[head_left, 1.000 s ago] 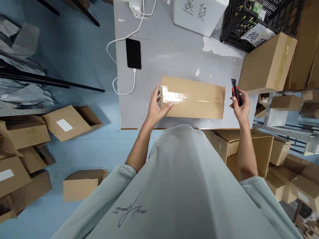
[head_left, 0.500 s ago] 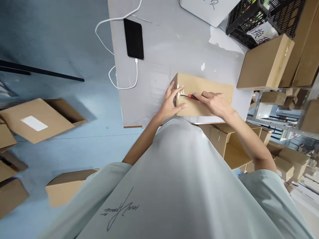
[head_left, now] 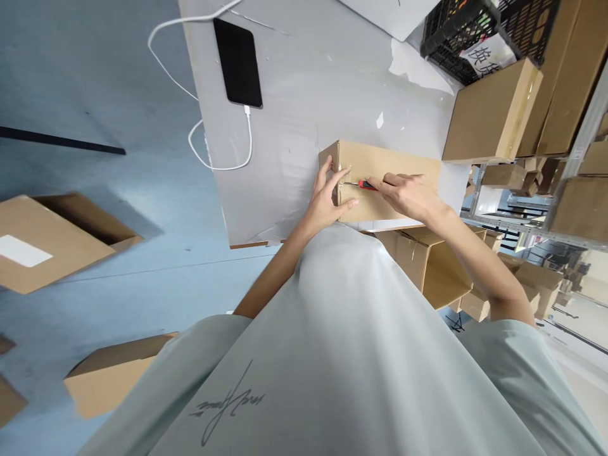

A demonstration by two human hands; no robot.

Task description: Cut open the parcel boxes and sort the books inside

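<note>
A brown cardboard box (head_left: 389,158) lies on the grey table close to my body. My left hand (head_left: 327,193) rests with spread fingers around the box's left end, the thumb and index finger on its top face. In my right hand (head_left: 403,195) is a red and black utility knife (head_left: 365,184), held low over the top of the box. Its thin blade points left, to the taped edge between my left thumb and index finger. How deep the blade tip sits cannot be made out.
A black phone (head_left: 238,63) on a white cable (head_left: 251,136) lies at the table's left. Another closed carton (head_left: 489,117) and a black crate (head_left: 468,47) stand at the right. Open cartons (head_left: 61,237) are on the blue floor, and one (head_left: 446,272) is beneath the table's right edge.
The view has shifted slightly, so the phone and floor cartons appear further left. Both hands and the knife stay at almost the same place on the box.
</note>
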